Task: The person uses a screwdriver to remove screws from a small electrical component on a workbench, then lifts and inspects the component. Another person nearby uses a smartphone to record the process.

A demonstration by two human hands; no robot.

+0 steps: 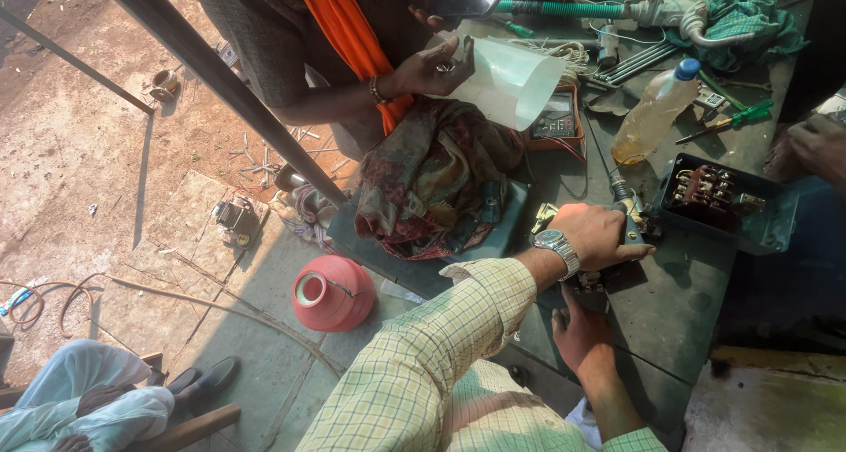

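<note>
My left hand [601, 236], with a metal watch on the wrist, is closed around a thin tool [620, 192] whose dark cord runs up across the table. Right under it, at the table's edge, sits a small electrical part [589, 282] with metal terminals. My right hand [577, 333] comes up from below, and its fingers hold that part from the near side. The fingertips are hidden under my left hand. Just to the right stands an open black box [775, 227] with a brown switch block [705, 188] inside.
Across the dark table [679, 302] a person in an orange scarf holds a rolled white sheet [511, 82]. Another person's hand [820, 144] rests at the right. A cloth bundle [432, 183], meter [555, 117], plastic bottle [656, 108] and green screwdriver [740, 115] lie around. A pink pot [333, 292] stands on the floor.
</note>
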